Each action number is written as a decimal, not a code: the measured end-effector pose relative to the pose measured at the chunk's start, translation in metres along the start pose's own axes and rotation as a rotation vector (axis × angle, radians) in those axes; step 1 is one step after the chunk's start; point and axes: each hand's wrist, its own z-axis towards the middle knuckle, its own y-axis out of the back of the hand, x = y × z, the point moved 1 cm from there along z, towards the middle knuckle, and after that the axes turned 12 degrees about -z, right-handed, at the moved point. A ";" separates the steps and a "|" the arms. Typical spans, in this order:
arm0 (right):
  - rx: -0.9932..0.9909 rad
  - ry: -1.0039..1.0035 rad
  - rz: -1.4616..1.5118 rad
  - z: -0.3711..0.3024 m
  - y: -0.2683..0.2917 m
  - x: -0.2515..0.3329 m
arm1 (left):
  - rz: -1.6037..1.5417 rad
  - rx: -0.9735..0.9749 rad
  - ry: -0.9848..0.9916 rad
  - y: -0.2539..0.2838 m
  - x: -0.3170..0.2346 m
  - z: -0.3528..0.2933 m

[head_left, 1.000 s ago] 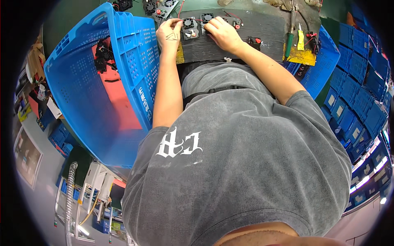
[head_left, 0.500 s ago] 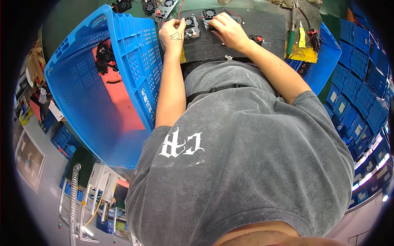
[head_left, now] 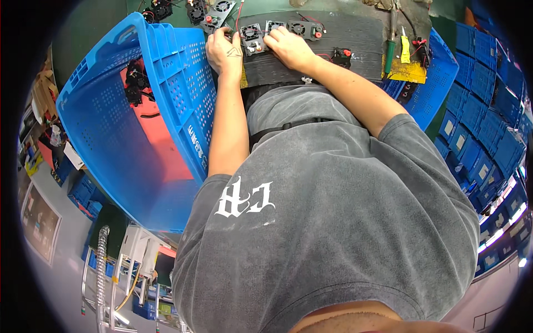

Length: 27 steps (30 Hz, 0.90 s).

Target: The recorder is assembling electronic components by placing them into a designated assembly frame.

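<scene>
Two hands are at the far edge of the dark ribbed mat (head_left: 333, 61) on the table, and both sit on small black square fans with red wires. The left hand (head_left: 225, 53) is curled, with its fingertips pinching the left side of the small black square fan (head_left: 251, 34), which lies flat on the mat. The right hand (head_left: 288, 47) is bent over the right side of that same fan, its fingers pressing down on it; I cannot tell if it grips it or only touches it. Half a second ago the left hand was closed more like a fist, a bit to the left of the fan, and now it has come in close to the fan. The right hand has stayed almost where it was. More fans (head_left: 302, 28) lie in a row beside the first one, so the row runs left to right along the far side of the mat. Each fan faces up, with its round middle showing. A big blue plastic crate (head_left: 111, 144) stands on the left, tipped on its side, touching the left arm. A green-handled tool (head_left: 391, 47) lies on the right part of the mat, pointing away from the person.
</scene>
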 end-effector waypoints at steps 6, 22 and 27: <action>-0.084 0.043 -0.010 0.001 -0.003 -0.004 | -0.059 -0.016 -0.077 0.010 -0.023 -0.021; -0.130 0.030 0.051 0.002 -0.002 -0.001 | 0.077 0.432 -0.117 0.009 -0.021 -0.021; -0.156 0.054 0.124 -0.005 0.005 -0.008 | 0.034 0.394 -0.120 0.006 -0.028 -0.025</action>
